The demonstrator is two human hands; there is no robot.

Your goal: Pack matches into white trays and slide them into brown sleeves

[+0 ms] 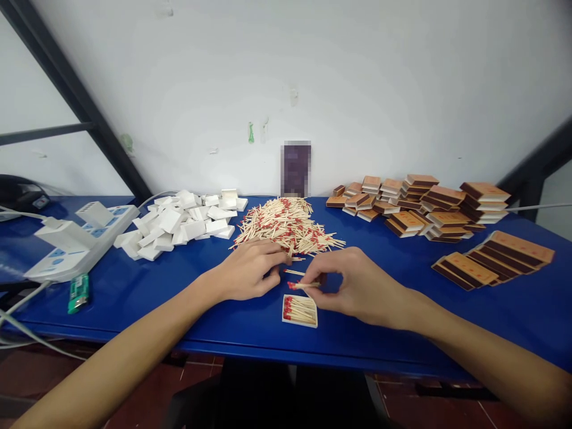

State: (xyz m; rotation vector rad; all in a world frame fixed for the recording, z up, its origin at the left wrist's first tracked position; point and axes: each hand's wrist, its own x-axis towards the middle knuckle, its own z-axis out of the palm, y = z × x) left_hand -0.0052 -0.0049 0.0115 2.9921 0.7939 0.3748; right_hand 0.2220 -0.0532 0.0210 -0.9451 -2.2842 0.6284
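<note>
Pinched between the thumb and index finger of my right hand (357,286) is a small bunch of matches (298,286), red heads pointing left. Just below it lies a white matchbox tray (317,319), with a layer of red-headed matches in it. My left hand (252,268) rests at the front edge of a large heap of loose matches (286,223). Its fingers are bent and its thumb stands apart, close to a few matches on the table. A single match (295,272) lies between the two hands.
White empty trays (179,223) are heaped at the left, beside a power strip (84,244) and a green lighter (79,292). Stacked matchbox sleeves (415,205) stand at the back right, with a slanting row of sleeves (496,259) nearer. All lie on a blue table (214,333).
</note>
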